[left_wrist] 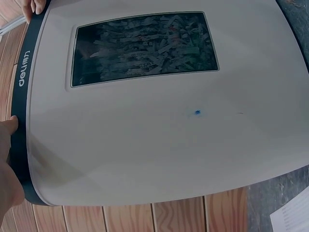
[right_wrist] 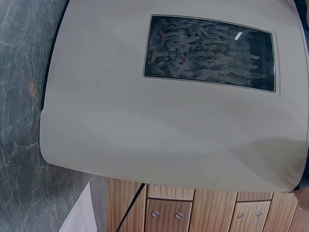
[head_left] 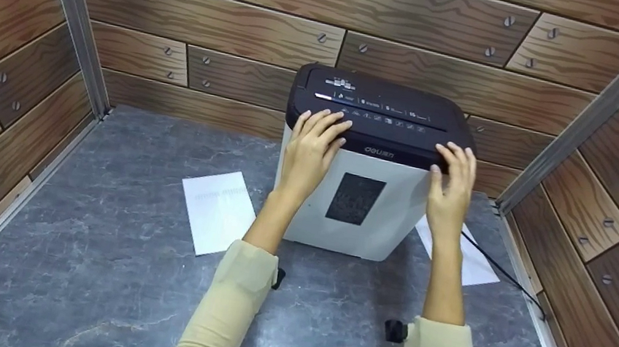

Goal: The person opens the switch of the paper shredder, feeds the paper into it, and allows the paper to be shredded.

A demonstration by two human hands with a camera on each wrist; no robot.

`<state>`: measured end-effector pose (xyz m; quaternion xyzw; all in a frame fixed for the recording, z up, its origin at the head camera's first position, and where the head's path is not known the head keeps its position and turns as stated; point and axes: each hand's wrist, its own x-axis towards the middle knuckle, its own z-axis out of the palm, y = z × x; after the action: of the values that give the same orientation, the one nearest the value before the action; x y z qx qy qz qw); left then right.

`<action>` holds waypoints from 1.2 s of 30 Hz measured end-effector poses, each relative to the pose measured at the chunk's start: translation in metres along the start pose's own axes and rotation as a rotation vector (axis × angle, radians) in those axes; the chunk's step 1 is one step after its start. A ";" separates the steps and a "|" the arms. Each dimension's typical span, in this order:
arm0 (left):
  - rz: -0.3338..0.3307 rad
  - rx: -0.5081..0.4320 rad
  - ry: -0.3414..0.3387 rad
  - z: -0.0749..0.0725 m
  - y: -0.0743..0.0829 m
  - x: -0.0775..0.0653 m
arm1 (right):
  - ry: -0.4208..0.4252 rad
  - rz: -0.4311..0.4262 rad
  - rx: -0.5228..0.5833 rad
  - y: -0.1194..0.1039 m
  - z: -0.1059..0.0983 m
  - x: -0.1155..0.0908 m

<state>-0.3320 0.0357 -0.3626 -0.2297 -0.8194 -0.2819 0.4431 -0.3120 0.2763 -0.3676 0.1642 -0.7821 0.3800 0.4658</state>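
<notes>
A paper shredder [head_left: 354, 205] with a pale grey bin and a dark top [head_left: 383, 98] stands in the middle, against the back wall. Shredded strips show behind its front window [left_wrist: 145, 46]. My left hand [head_left: 307, 157] rests on the left part of the top's front edge, fingers extended over it and thumb close beside them. At the right front corner, my right hand [head_left: 451, 190] lays its fingers over the edge, with the thumb on the front. The undersides of both hands are hidden in the head view.
A white sheet [head_left: 216, 211] lies left of the shredder. Another paper [head_left: 478, 265] is on the right, partly behind my right forearm. A black cord [head_left: 505, 270] runs across that side. Wood-patterned walls [head_left: 216, 19] enclose the grey marbled surface [head_left: 102, 265].
</notes>
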 end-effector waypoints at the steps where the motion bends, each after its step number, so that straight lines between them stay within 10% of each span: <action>1: 0.000 -0.001 0.000 0.000 0.000 0.000 | -0.001 0.001 -0.001 0.000 0.000 0.000; 19: 0.054 0.089 -0.052 -0.006 0.005 -0.010 | -0.032 0.040 -0.141 -0.008 0.002 -0.011; 26: 0.077 -0.204 0.141 -0.007 0.001 -0.052 | 0.019 -0.020 0.046 -0.030 0.012 -0.044; 30: -0.092 -0.193 0.140 0.000 -0.018 -0.094 | -0.097 -0.096 0.219 -0.038 0.033 -0.073; 36: -0.458 0.104 -0.213 0.019 -0.056 -0.166 | -0.406 -0.019 0.262 -0.032 0.069 -0.119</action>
<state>-0.2949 -0.0141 -0.5278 -0.0438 -0.9055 -0.3066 0.2900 -0.2729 0.1922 -0.4738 0.3035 -0.8021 0.4332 0.2774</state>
